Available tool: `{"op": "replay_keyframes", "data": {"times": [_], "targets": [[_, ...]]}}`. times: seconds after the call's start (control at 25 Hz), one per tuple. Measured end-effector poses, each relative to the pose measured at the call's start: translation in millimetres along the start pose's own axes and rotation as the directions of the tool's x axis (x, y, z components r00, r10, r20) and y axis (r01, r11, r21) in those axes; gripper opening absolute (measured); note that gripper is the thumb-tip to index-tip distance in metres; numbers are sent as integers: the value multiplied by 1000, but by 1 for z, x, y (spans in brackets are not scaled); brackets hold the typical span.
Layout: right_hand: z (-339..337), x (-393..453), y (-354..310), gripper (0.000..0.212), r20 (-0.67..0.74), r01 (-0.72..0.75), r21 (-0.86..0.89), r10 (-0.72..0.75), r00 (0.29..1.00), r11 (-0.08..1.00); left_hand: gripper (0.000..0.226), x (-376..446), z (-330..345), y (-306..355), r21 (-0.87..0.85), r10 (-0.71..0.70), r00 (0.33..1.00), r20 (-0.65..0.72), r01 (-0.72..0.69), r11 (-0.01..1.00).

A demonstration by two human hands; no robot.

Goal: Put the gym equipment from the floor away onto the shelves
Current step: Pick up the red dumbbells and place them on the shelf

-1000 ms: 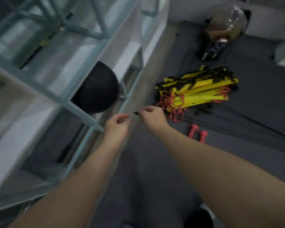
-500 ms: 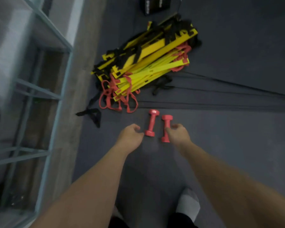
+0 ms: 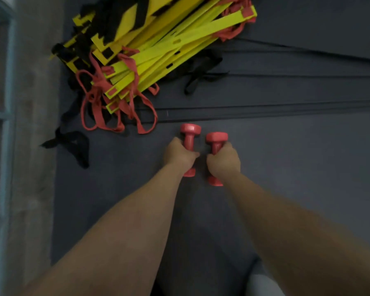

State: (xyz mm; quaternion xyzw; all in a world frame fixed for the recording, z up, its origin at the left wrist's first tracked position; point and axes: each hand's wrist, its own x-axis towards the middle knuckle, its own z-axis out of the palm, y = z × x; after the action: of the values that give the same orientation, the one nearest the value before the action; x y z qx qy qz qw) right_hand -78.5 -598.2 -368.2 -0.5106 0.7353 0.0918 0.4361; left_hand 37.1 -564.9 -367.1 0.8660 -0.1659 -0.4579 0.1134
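At frame centre, the left hand and right hand each grip a small pink dumbbell on the dark floor mat, while the yellow strap-tangled agility ladder at upper left remains unshelved.

arms: both bare, with no sleeves
left hand: no glove, ring or watch
right hand: also uncovered
foot below right hand: light grey sock
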Motion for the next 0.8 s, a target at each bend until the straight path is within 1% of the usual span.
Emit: {"op": "replay_keyframes", "data": {"times": [0.08, 0.16, 0.24, 0.32, 0.4, 0.48, 0.56, 0.64, 0.68, 0.72, 0.8], "targets": [[-2, -4, -1, 39, -21, 50, -1, -50, 999, 999, 41, 1, -3, 1, -32, -1, 1000, -12, 1, 999], [-9, -13, -8, 35, -26, 71, 30, -70, 997, 997, 33, -3, -12, 4, -76, -23, 1000, -19, 22, 997], [-21, -25, -23, 27, -33, 89, 115, -86, 996, 989, 28, -15, -28, 7, -116, -36, 999, -2, 36, 993], [-39, -45, -46, 14, -22, 132, 198, -131, 991, 971, 21, -37, -56, 15, -203, -20, 1000, 13, 22, 979], [-58, -75, -74, 15, -17, 160, 236, -160, 987, 958, 22, -68, -96, 25, -300, -3, 1000, 22, 9, 954], [-75, -108, -97, 19, -17, 194, 289, -197, 980, 938, 25, -102, -137, 32, -413, -12, 999, 44, 29, 910], [-96, -149, -120, 27, -6, 247, 309, -257, 966, 919, 20, -140, -175, 34, -536, -39, 999, 37, 53, 843], [-121, -201, -144, 48, 47, 299, 287, -325, 945, 910, 13, -188, -215, 31, -671, -70, 998, -9, 46, 740], [-135, -228, -155, 56, 89, 334, 282, -371, 924, 899, 10, -214, -234, 29, -741, -86, 996, -30, 36, 670], [-147, -256, -168, 59, 143, 369, 281, -419, 897, 886, 8, -238, -253, 23, -806, -112, 993, -47, 28, 592], [-159, -312, -193, 58, 266, 449, 261, -511, 817, 854, 7, -288, -289, 0, -890, -172, 982, -76, 11, 455]]}}
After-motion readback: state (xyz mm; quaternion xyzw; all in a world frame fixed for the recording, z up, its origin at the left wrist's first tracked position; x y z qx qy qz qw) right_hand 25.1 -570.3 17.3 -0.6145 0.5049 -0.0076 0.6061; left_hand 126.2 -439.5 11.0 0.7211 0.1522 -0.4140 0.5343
